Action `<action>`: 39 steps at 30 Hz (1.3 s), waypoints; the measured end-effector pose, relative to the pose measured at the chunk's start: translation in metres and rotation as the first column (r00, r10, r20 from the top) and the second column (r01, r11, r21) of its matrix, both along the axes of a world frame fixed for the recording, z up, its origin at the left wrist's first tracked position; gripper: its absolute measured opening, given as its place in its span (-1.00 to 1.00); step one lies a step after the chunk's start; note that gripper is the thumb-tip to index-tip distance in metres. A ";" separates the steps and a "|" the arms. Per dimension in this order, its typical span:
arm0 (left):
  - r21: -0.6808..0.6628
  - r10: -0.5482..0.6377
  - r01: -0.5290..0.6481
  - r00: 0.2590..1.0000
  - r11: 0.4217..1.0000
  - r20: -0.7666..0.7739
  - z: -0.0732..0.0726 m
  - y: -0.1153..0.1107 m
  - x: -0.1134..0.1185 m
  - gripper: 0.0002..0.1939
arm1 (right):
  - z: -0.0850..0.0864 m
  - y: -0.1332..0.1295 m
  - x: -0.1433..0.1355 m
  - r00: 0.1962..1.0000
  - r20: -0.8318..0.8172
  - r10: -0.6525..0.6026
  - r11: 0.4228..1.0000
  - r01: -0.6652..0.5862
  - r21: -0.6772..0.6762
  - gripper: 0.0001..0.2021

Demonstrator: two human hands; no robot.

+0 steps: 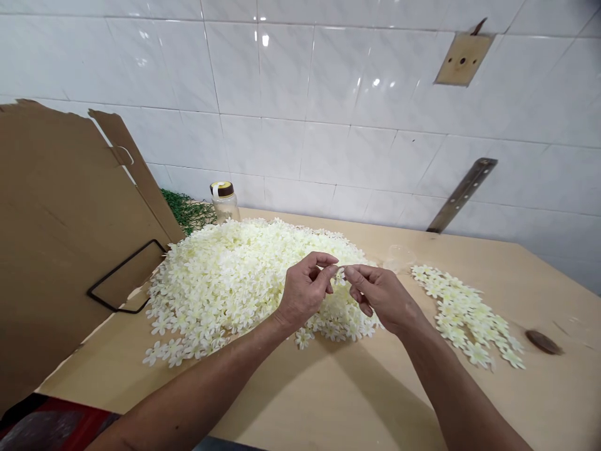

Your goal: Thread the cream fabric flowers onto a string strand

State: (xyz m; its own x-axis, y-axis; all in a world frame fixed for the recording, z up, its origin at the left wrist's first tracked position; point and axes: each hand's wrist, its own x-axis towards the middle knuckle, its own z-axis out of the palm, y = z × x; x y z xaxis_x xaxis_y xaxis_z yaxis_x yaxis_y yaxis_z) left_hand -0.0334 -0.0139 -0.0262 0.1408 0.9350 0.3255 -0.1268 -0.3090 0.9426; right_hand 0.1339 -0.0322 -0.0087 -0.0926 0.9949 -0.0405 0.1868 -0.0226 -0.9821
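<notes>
Between my two hands, over the right part of a big heap of pale yellow-white flowers, is one small white flower. The thumb and fingers of my left hand pinch at its left side. From the right, the thumb and forefinger of my right hand are pressed together at its other side. My fingertips partly hide the flower. Further right on the table, a smaller curved spread of the same flowers lies flat.
A brown cardboard sheet stands at the left, with a black wire frame by it. A capped clear jar and green netting are behind the heap. A metal bracket leans at the tiled wall; a dark oval object lies far right.
</notes>
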 end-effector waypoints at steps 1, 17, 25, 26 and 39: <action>0.021 0.016 -0.016 1.000 1.000 -0.024 -0.001 -0.001 0.000 -0.81 | 0.000 0.000 -0.001 1.000 -0.021 0.010 1.000 -0.010 -0.004 -0.53; 0.082 0.061 -0.057 0.997 0.995 -0.052 -0.005 -0.004 0.003 -0.82 | -0.010 0.003 -0.001 0.993 0.077 -0.092 0.993 0.086 0.077 -0.60; 0.041 0.067 -0.066 0.997 0.997 -0.028 -0.001 -0.004 0.001 -0.75 | -0.008 0.003 0.002 0.993 0.084 -0.088 0.992 0.079 0.100 -0.53; 0.030 0.066 -0.065 0.998 0.997 -0.021 -0.001 -0.004 0.002 -0.75 | -0.008 0.003 0.002 0.994 0.062 -0.085 0.992 0.079 0.095 -0.53; -0.354 -0.339 0.433 0.893 0.829 0.297 -0.003 0.010 0.000 -0.61 | -0.007 0.002 0.003 0.998 0.059 -0.023 0.998 0.019 0.063 -0.51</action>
State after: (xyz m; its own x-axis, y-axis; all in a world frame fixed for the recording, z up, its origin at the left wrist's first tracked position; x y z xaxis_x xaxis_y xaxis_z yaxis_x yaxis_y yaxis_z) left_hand -0.0339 -0.0043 -0.0292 0.4892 0.8722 -0.0007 -0.3662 0.2061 0.9074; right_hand 0.1365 -0.0305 -0.0156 -0.0708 0.9973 0.0168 0.2451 0.0337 -0.9689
